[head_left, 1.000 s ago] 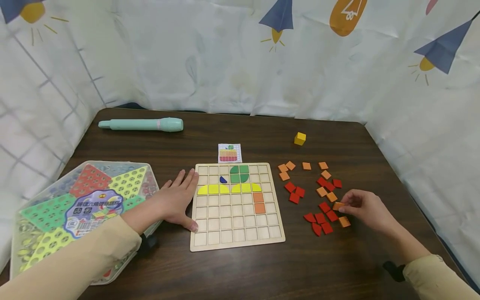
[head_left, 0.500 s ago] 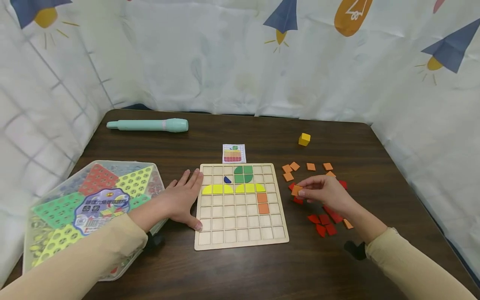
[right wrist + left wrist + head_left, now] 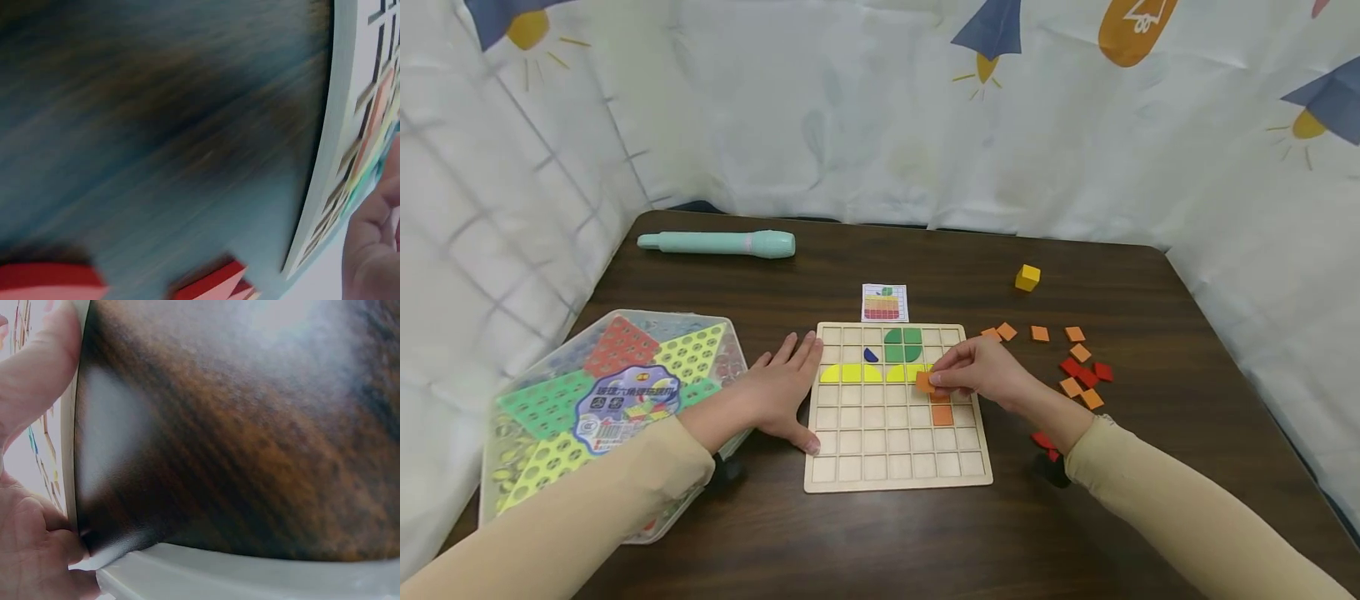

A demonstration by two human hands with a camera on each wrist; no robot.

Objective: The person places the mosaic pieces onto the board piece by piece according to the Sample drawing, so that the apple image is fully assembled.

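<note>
A wooden grid board point(image 3: 895, 486) lies on the table, with green, yellow, dark blue and orange pieces set in its cells. My left hand point(image 3: 778, 396) rests with spread fingers along the board's left edge; in the left wrist view the thumb point(image 3: 37, 375) lies against that edge. My right hand point(image 3: 988, 375) pinches an orange square tile point(image 3: 924, 382) over the board, just below the yellow row point(image 3: 852, 373). Two orange tiles point(image 3: 942, 415) sit in the cells beneath, the upper one partly hidden by the fingers. Behind the board lies a small picture card point(image 3: 884, 303).
Loose orange tiles point(image 3: 1040, 333) and red pieces point(image 3: 1102, 372) are scattered right of the board, some hidden by the right arm. A clear box point(image 3: 625, 400) of game parts stands at left. A yellow cube point(image 3: 1027, 277) and a mint-green stick point(image 3: 715, 243) are at the back.
My right hand has picked up an orange tile from the scattered pieces and carried it left over the board. My left hand stays at the board's left edge.
</note>
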